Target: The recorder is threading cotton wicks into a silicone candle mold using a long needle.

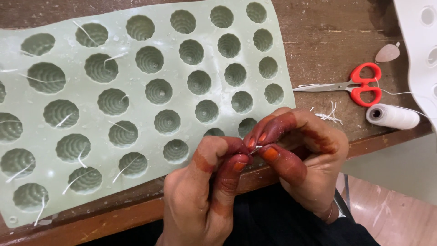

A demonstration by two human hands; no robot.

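Note:
A pale green silicone mould [136,109] with several ribbed round cavities lies on a brown wooden table [327,32]. White wick pieces sit in the cavities on its left side. My left hand [200,191] and my right hand [305,155] meet at the mould's near right corner, fingertips pinched together on a short white wick [256,149] held between them.
Red-handled scissors [359,84] lie to the right of the mould, with cut thread scraps [330,114] below them. A spool of white thread [392,116] rests near the table edge. A white perforated object [421,50] and a small pale lump [387,53] sit at the far right.

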